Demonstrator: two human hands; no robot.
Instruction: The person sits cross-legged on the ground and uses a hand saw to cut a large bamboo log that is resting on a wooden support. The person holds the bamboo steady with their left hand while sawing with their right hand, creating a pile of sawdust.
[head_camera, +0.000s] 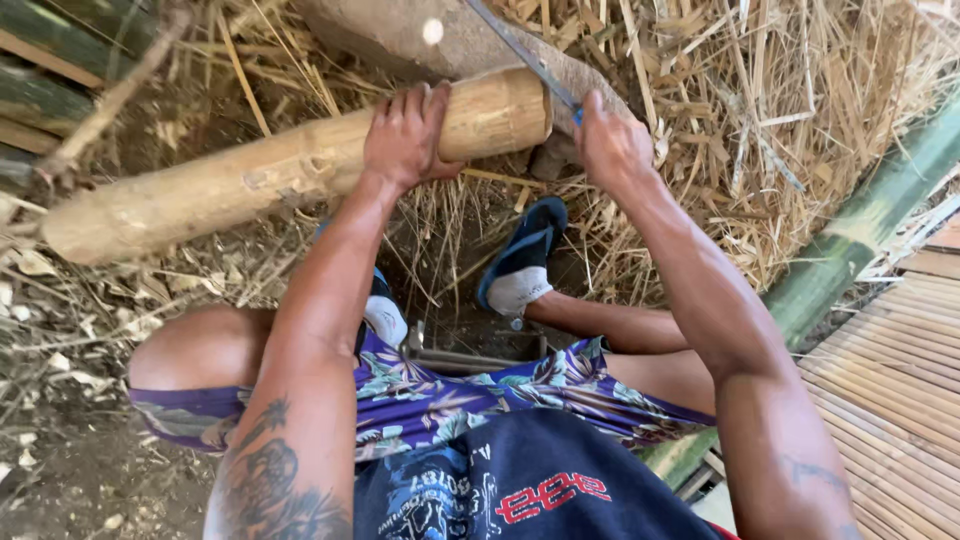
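Note:
A thick, pale stripped bamboo pole (250, 175) lies slantwise across the ground in front of me, its cut end at the upper middle. My left hand (405, 135) grips over the top of the pole near that end. My right hand (610, 145) is closed around the handle of a long metal blade (520, 50), whose edge meets the pole's cut end. The blade runs up and to the left out of view.
Dry straw and bamboo shavings (780, 120) pile up behind the pole. A stone or stump (400, 35) sits under the pole's end. A green bamboo stalk (860, 240) and a slatted bamboo mat (890, 390) lie at right. My sandalled foot (520, 265) rests below the pole.

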